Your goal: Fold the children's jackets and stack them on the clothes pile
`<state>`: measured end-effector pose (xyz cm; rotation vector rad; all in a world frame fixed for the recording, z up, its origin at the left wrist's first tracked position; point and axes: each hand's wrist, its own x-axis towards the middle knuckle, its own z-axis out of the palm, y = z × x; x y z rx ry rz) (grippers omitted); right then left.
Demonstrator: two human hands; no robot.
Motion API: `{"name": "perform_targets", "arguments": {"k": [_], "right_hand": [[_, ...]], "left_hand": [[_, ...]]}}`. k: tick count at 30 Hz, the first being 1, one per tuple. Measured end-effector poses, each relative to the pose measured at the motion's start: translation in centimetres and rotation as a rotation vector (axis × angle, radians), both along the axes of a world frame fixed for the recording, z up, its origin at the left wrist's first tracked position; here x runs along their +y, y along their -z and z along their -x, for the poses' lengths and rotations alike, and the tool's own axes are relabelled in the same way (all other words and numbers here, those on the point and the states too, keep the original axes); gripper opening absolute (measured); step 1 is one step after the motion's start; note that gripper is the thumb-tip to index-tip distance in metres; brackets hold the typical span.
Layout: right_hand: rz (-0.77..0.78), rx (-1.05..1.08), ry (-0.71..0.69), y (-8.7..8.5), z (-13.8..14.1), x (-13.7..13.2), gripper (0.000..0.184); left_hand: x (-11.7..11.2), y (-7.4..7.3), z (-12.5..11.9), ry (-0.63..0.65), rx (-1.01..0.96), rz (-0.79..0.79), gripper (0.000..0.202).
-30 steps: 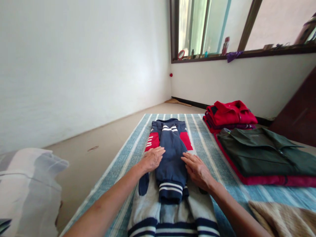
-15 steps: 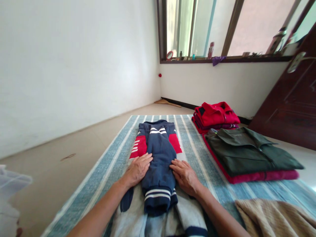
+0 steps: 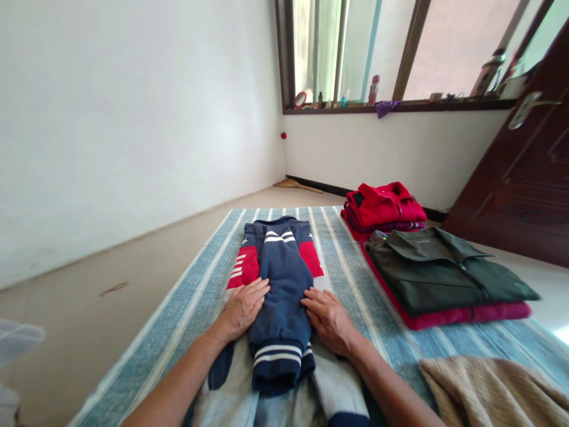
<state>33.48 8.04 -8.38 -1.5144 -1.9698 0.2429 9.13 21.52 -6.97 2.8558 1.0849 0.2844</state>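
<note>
A navy, red and grey jacket (image 3: pixel 284 267) lies in front of me, its navy sleeves folded in along the middle with white-striped cuffs toward me. My left hand (image 3: pixel 244 305) rests flat on its left side, fingertips touching the edge of the sleeve. On the other side, my right hand (image 3: pixel 329 317) lies with fingers stretched out against the sleeve's right edge. Neither hand grips the cloth. Grey fabric of the jacket's lower part spreads toward me between my forearms.
The jacket lies on a blue striped cloth (image 3: pixel 186 308). To the right are a folded dark green jacket (image 3: pixel 444 273) over a crimson garment, and a red folded pile (image 3: pixel 386 204) behind. Tan knit fabric (image 3: pixel 484 385) lies at lower right. A dark red door (image 3: pixel 515 178) stands beyond.
The view has shifted slightly, so everything sits a little further left. Both hands stay in the same places on the jacket.
</note>
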Motion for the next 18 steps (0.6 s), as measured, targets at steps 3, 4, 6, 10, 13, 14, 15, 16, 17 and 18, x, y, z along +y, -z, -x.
{"name": "perform_targets", "arguments": {"k": [3,4,6,10,13,14,15,16,17,18], "right_hand": [[0.000,0.006,0.001,-0.07,0.02,-0.02,0.034],[-0.001,0.007,0.001,-0.10,0.02,-0.03,0.033],[-0.002,0.007,0.003,-0.14,0.01,-0.04,0.034],[0.005,-0.001,-0.001,-0.16,-0.01,-0.03,0.034],[0.014,-0.004,-0.006,-0.21,-0.02,0.00,0.035],[0.016,-0.004,-0.005,-0.24,-0.02,0.00,0.035],[0.019,-0.004,-0.004,-0.28,-0.02,-0.01,0.035],[0.021,-0.003,-0.002,-0.32,-0.03,-0.02,0.035],[0.024,-0.002,0.000,-0.35,-0.03,-0.04,0.035],[0.028,-0.002,0.001,-0.38,-0.03,-0.06,0.035]], "left_hand": [[0.02,0.02,0.04,-0.002,-0.002,0.005,0.044],[0.05,0.05,0.04,-0.002,-0.009,0.005,0.044],[0.14,0.16,0.05,0.008,-0.027,0.000,0.043],[0.35,0.42,0.06,0.009,-0.027,0.003,0.043],[0.43,0.52,0.07,0.004,-0.018,0.000,0.043],[0.44,0.54,0.08,0.005,-0.019,0.000,0.043],[0.45,0.55,0.09,0.007,-0.024,0.002,0.043],[0.47,0.56,0.10,0.010,-0.031,0.006,0.043],[0.50,0.57,0.11,0.015,-0.040,0.011,0.043],[0.53,0.58,0.12,0.020,-0.048,0.016,0.043]]}}
